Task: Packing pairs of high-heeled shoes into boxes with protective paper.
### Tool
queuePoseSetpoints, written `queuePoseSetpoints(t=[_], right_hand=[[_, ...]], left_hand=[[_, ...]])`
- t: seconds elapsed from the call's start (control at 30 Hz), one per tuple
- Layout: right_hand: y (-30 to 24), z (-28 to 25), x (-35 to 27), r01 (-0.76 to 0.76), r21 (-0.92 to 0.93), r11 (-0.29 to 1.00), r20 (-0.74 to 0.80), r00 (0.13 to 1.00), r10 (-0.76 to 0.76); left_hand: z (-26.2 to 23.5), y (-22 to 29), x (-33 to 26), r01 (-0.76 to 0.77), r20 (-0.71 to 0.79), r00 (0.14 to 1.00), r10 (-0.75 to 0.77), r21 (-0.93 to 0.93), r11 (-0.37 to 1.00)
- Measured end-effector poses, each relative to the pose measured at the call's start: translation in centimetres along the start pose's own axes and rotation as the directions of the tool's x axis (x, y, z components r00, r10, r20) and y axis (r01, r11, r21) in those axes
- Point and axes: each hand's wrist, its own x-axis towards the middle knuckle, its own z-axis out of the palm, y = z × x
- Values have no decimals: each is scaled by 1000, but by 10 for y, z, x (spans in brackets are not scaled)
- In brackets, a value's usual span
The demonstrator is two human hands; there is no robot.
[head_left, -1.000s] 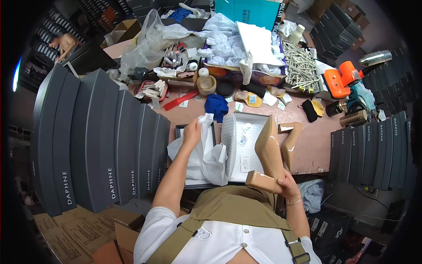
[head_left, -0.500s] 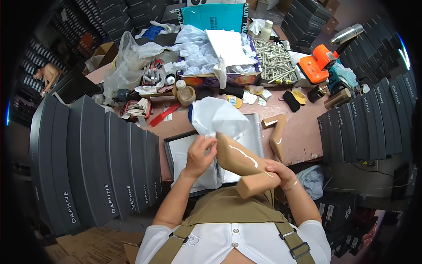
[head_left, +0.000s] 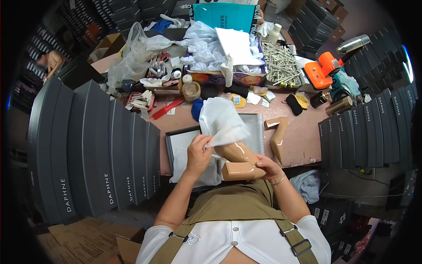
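Note:
A glossy tan block-heeled shoe (head_left: pixel 239 170) is held over the open shoebox, its heel block toward my body. My right hand (head_left: pixel 269 168) grips the shoe at its right end, fingers wrapped round it. Pinched in my left hand (head_left: pixel 198 155) is the edge of a thin white sheet or bag (head_left: pixel 223 121), which hangs over the far end of the shoe and hides it. Beneath lies the open dark shoebox (head_left: pixel 169 140) with white tissue paper (head_left: pixel 182 165) inside. The matching tan shoe (head_left: pixel 278 140) lies on its side on the pink table, right of the box.
Dark shoeboxes stand in rows at the left (head_left: pixel 90 145) and right (head_left: pixel 373 127). Behind are a red comb (head_left: pixel 168 108), a glue bottle (head_left: pixel 190 89), a box of crumpled tissue (head_left: pixel 202 53), a tray of pale sticks (head_left: pixel 281 66) and an orange tool (head_left: pixel 320 72). Another person (head_left: pixel 53 61) is at far left.
The white sheet has come over the shoe's far end, drawn by my left hand. The shoe has turned and shifted left in my right hand, its heel now lying more level.

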Motion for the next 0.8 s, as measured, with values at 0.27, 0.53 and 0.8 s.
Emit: queuePoseSetpoints(t=[0.27,0.53,0.8], right_hand=[[35,55,54,391,-363,846,-467,709,-529],[51,12,31,552,-641,532,-290,468,-835],[4,-30,-42,308,-791,528,-364,456,-812]], left_hand=[[22,50,-21,-320,56,944,324,-73,945],[53,56,-42,-366,191,892,410,-231,902],[89,49,-51,-435,494,660,566,-364,824]])
